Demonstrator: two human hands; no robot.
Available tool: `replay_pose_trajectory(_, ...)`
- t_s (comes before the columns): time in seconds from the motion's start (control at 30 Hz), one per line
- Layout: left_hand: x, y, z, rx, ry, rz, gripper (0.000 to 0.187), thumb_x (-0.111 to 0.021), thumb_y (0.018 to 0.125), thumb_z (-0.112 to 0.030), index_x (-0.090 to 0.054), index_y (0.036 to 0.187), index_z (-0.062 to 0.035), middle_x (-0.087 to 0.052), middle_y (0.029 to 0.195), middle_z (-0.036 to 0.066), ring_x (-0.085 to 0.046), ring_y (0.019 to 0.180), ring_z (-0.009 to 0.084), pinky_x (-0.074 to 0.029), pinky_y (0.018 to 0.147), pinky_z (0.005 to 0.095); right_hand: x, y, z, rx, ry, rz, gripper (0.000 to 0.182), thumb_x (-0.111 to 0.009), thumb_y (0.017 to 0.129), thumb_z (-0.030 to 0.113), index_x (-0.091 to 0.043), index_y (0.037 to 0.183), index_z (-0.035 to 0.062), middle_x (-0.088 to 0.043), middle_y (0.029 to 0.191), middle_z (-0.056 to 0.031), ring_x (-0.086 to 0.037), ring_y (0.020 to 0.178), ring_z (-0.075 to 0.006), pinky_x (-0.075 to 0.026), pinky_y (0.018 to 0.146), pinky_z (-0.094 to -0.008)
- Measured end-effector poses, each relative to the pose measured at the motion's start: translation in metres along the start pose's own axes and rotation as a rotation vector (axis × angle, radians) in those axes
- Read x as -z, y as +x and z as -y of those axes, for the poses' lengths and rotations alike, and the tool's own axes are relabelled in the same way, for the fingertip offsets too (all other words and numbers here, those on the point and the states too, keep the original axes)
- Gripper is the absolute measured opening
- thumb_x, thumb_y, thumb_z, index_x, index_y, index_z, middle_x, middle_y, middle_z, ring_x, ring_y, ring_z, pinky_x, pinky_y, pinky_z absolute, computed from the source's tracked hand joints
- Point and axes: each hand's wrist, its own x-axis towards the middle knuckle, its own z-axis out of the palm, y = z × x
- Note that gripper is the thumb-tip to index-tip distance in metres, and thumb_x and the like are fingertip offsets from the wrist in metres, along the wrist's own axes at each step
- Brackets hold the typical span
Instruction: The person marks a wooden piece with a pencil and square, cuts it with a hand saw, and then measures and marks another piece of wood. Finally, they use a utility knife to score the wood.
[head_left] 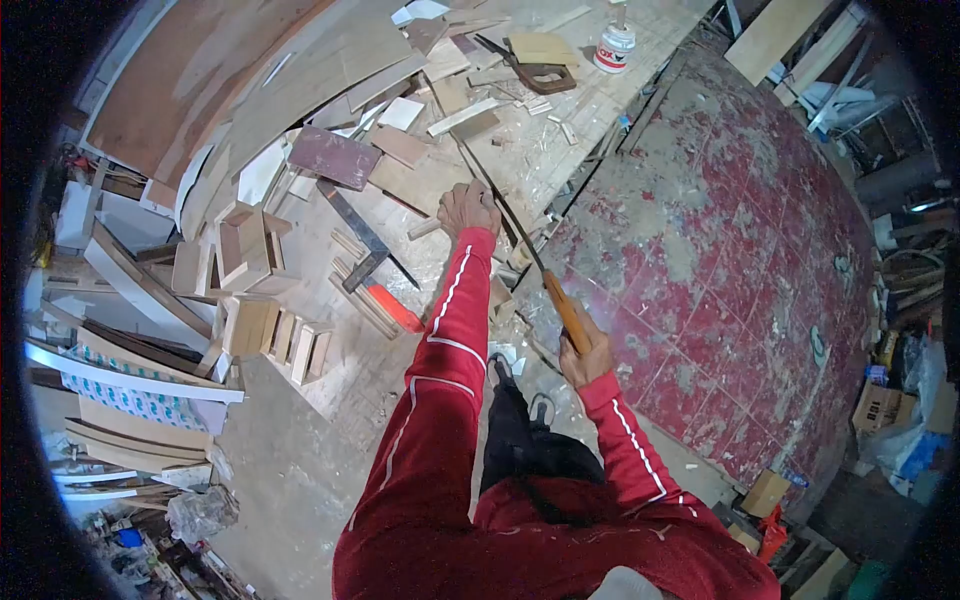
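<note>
My right hand [590, 350] is closed around the wooden handle of a hand saw [566, 312]. Its long narrow blade reaches up and left across the workbench, passing just right of my left hand [469, 207]. With fingers curled, that hand grips and presses a short wooden strip [424, 229] on the bench; one end pokes out to the left, the rest is hidden under the hand. Left of my forearm lie a try square [357, 225] and an orange-red handled tool [394, 306], partly covered by thin wooden strips and the square.
On the workbench [330, 215], offcuts and boards are heaped at the back, near another hand saw [545, 78] and a white glue bottle [614, 48]. Small wooden frames [246, 250] stand at the left. A worn red floor [720, 270] lies beyond the bench's right edge.
</note>
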Motion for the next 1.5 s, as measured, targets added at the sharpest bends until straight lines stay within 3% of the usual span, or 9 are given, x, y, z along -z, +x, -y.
replay_pose_trajectory(0.4,-0.002,-0.008,0.008,-0.158,0.097,-0.050,0.030,-0.060,0.066,-0.014,-0.059,0.096,-0.0151,-0.051,0.101,0.008,-0.044,0.098,0.0278,-0.029,0.086,0.0422,0.009,-0.003,0.002,-0.105,0.014,0.135,0.062,-0.058,0.071,-0.005,-0.047,0.128,0.0140,-0.063,0.098,-0.0208,-0.064,0.083,-0.0356,-0.052,0.070,-0.0330)
replay_pose_trajectory(0.7,0.001,-0.012,0.005,-0.181,0.125,-0.039,0.029,-0.058,0.068,-0.015,-0.057,0.096,-0.0135,-0.049,0.101,0.010,-0.042,0.099,0.0282,-0.028,0.086,0.0423,0.007,-0.001,0.015,-0.154,-0.100,0.168,0.058,-0.053,0.072,-0.006,-0.046,0.128,0.0042,-0.065,0.097,-0.0192,-0.067,0.083,-0.0260,-0.051,0.073,-0.0297)
replay_pose_trajectory(0.83,0.000,-0.009,0.006,-0.170,0.104,-0.026,0.029,-0.059,0.068,-0.016,-0.056,0.097,-0.0133,-0.048,0.102,0.010,-0.042,0.100,0.0289,-0.027,0.087,0.0423,0.019,-0.030,-0.001,0.103,-0.035,0.055,0.057,-0.054,0.071,-0.008,-0.047,0.127,0.0026,-0.064,0.101,-0.0200,-0.066,0.084,-0.0272,-0.051,0.073,-0.0305)
replay_pose_trajectory(1.03,0.002,-0.010,0.003,-0.185,0.117,-0.034,0.031,-0.059,0.067,-0.016,-0.056,0.097,-0.0126,-0.047,0.102,0.010,-0.041,0.100,0.0285,-0.027,0.086,0.0424,0.002,0.014,0.012,-0.159,-0.031,0.170,0.056,-0.054,0.072,-0.006,-0.049,0.126,0.0070,-0.064,0.099,-0.0188,-0.067,0.080,-0.0262,-0.051,0.070,-0.0313)
replay_pose_trajectory(1.23,-0.001,-0.014,0.008,-0.193,0.109,-0.031,0.033,-0.059,0.065,-0.014,-0.055,0.098,-0.0116,-0.047,0.103,0.011,-0.041,0.101,0.0290,-0.027,0.086,0.0430,0.008,-0.021,0.005,0.106,0.032,-0.037,0.055,-0.056,0.071,-0.004,-0.050,0.125,0.0070,-0.062,0.088,-0.0233,-0.064,0.076,-0.0372,-0.051,0.065,-0.0343)
replay_pose_trajectory(1.3,-0.001,-0.011,0.006,-0.208,0.126,-0.073,0.033,-0.059,0.065,-0.014,-0.055,0.097,-0.0115,-0.047,0.102,0.011,-0.041,0.101,0.0290,-0.027,0.086,0.0427,-0.003,0.018,0.012,-0.236,-0.059,0.180,0.059,-0.055,0.070,-0.006,-0.049,0.126,0.0087,-0.063,0.102,-0.0203,-0.065,0.087,-0.0317,-0.051,0.074,-0.0313)
replay_pose_trajectory(1.37,0.001,-0.008,0.005,-0.146,0.104,0.020,0.034,-0.059,0.063,-0.013,-0.055,0.097,-0.0115,-0.047,0.102,0.012,-0.041,0.100,0.0292,-0.027,0.086,0.0427,-0.001,0.013,0.003,-0.232,-0.028,0.205,0.061,-0.056,0.069,-0.006,-0.048,0.128,0.0091,-0.062,0.106,-0.0195,-0.064,0.089,-0.0319,-0.051,0.076,-0.0319)
replay_pose_trajectory(1.43,0.003,-0.007,0.004,-0.138,0.116,0.027,0.038,-0.060,0.061,-0.013,-0.054,0.098,-0.0133,-0.047,0.102,0.010,-0.041,0.101,0.0286,-0.028,0.087,0.0424,0.011,-0.029,-0.007,0.052,0.005,0.056,0.056,-0.053,0.073,-0.006,-0.049,0.127,0.0067,-0.063,0.092,-0.0168,-0.057,0.067,-0.0158,-0.047,0.067,-0.0268)
replay_pose_trajectory(1.5,0.005,-0.008,0.003,-0.131,0.140,0.039,0.046,-0.064,0.055,-0.012,-0.054,0.100,-0.0170,-0.047,0.102,0.007,-0.042,0.102,0.0273,-0.030,0.088,0.0420,0.012,-0.039,-0.005,-0.032,0.018,0.107,0.057,-0.055,0.072,-0.005,-0.049,0.127,0.0085,-0.062,0.092,-0.0187,-0.061,0.074,-0.0162,-0.047,0.068,-0.0266)
